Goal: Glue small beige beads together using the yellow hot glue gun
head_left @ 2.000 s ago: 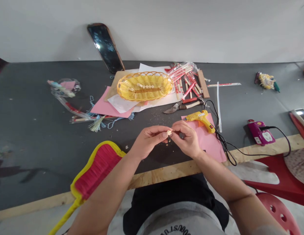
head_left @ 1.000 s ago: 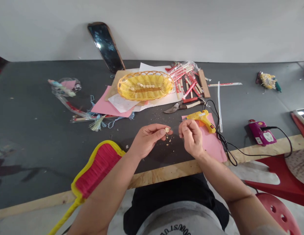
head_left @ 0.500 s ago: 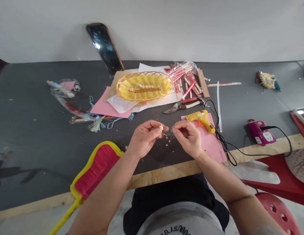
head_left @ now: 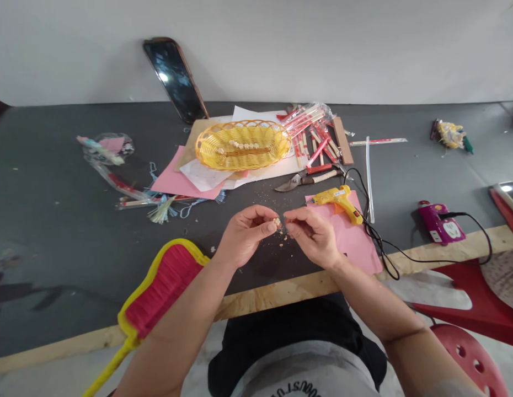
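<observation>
A small pale crumbly piece (head_left: 277, 221) is pinched between the thumb and fingers of my left hand (head_left: 249, 234). Close beside it on the right, my right hand (head_left: 312, 234) has its thumb and fingertips pressed together; whatever they hold is too small to make out. Pale crumbs (head_left: 282, 238) lie on the dark table below and between my hands. Beyond them, a yellow woven basket (head_left: 240, 161) holds a row of similar pale pieces beside a thin brown stick. A yellow glue gun (head_left: 339, 203) rests on pink paper (head_left: 356, 242) just past my right hand.
Pruning shears (head_left: 308, 179) and wrapped chopsticks (head_left: 308, 124) lie right of the basket. A phone (head_left: 176, 80) leans on the wall. A purple power adapter (head_left: 441, 223) trails a black cable at the right. A red and yellow fan shape (head_left: 165, 284) lies by my left forearm.
My right hand has shifted slightly left and down, closer to my left hand. The pale piece in my left fingers has turned and sits a little lower and further right.
</observation>
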A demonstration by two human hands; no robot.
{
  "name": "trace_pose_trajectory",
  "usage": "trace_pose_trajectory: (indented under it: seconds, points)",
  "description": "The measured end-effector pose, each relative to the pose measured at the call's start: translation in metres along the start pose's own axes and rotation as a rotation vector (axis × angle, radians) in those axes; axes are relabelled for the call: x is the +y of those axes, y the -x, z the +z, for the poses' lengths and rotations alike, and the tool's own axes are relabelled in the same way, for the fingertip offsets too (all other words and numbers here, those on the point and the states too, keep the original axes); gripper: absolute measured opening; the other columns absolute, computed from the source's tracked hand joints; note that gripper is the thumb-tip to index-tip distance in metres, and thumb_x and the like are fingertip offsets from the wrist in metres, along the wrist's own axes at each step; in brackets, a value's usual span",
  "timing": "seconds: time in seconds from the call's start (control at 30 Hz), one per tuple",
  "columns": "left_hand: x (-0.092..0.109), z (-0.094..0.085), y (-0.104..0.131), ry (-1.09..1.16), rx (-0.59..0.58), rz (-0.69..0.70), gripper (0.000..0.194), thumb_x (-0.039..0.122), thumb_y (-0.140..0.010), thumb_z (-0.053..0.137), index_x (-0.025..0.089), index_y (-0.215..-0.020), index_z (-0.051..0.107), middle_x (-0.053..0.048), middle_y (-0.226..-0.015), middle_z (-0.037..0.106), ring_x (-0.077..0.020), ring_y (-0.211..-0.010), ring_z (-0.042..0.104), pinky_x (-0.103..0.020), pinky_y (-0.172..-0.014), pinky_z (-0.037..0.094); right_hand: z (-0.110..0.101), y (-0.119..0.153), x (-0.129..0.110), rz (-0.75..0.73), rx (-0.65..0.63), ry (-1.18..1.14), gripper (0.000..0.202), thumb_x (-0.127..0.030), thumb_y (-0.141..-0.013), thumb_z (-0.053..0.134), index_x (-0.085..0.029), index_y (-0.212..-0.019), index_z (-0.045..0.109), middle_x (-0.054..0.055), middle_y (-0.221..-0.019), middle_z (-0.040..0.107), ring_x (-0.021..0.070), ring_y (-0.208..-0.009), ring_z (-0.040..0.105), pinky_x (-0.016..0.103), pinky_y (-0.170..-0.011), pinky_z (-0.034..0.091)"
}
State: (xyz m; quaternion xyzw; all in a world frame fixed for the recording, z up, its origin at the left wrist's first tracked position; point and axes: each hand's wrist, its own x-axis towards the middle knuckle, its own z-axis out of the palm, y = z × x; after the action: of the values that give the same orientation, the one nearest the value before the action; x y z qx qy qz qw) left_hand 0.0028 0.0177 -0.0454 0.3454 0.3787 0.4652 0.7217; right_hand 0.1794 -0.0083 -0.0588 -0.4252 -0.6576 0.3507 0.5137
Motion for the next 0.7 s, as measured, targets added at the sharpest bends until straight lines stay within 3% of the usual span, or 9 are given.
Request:
trace_pose_trajectory:
  seconds: [0.23, 0.43, 0.7]
  points:
    - [0.000, -0.001, 0.000, -0.021, -0.027, -0.064, 0.041, 0.022, -0.058, 0.096, 0.020, -0.093, 0.075, 0.001, -0.069, 0.073, -0.0101, -0.063, 0.066, -0.018, -0.060, 0.050, -0.001, -0.005, -0.005, -0.105, -0.062, 0.077, 0.015, -0.021, -0.095, 0.062, -0.023, -0.107, 0.070, 0.004, -0.093, 0.073, 0.0145, -0.081, 0.067, 0.027, -0.069, 0.057]
    - [-0.006, -0.005, 0.000, -0.098, 0.003, -0.029, 0.032, 0.038, -0.063, 0.093, 0.017, -0.082, 0.078, -0.002, -0.074, 0.074, -0.0100, -0.067, 0.063, -0.019, -0.063, 0.049, -0.003, -0.007, -0.006, -0.088, 0.017, 0.121, 0.007, -0.020, -0.095, 0.063, -0.021, -0.100, 0.068, 0.003, -0.088, 0.073, 0.0145, -0.080, 0.067, 0.027, -0.068, 0.057]
    - [-0.009, -0.011, 0.001, -0.260, -0.027, 0.006, 0.025, 0.043, -0.071, 0.087, 0.020, -0.082, 0.082, -0.001, -0.068, 0.069, -0.0106, -0.064, 0.054, -0.023, -0.062, 0.043, -0.002, -0.005, -0.002, -0.127, 0.006, 0.182, 0.010, -0.019, -0.094, 0.066, -0.021, -0.103, 0.069, 0.003, -0.089, 0.072, 0.0141, -0.078, 0.068, 0.026, -0.066, 0.057]
